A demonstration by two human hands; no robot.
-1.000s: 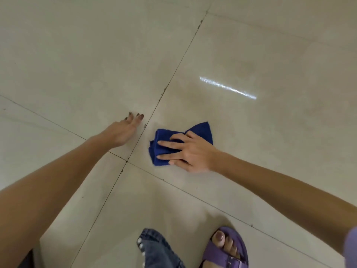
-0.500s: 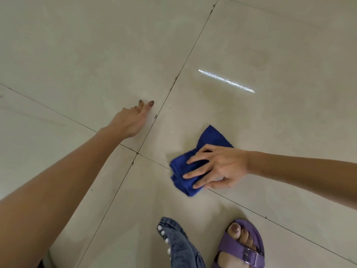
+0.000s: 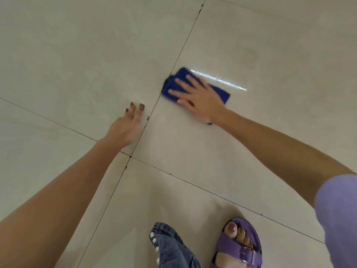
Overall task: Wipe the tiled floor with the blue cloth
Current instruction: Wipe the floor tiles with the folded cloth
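Blue cloth (image 3: pixel 220 91) crumpled, deep blue, slightly blurred, flat on tiled floor (image 3: pixel 270 45), left edge touching grout line (image 3: pixel 170 74). Right hand (image 3: pixel 199 97) pressed flat on cloth, fingers spread. Left hand (image 3: pixel 127 126) left of grout line, open, touching floor, holding nothing.

Indoor room, prob. a home, can't pin which room. I see only large glossy beige floor tiles (image 3: pixel 77 55) w/ dark grout lines (image 3: pixel 179 53), a bright light streak (image 3: pixel 218 80) reflected, and a purple sandal (image 3: pixel 241 250) on a bare foot.
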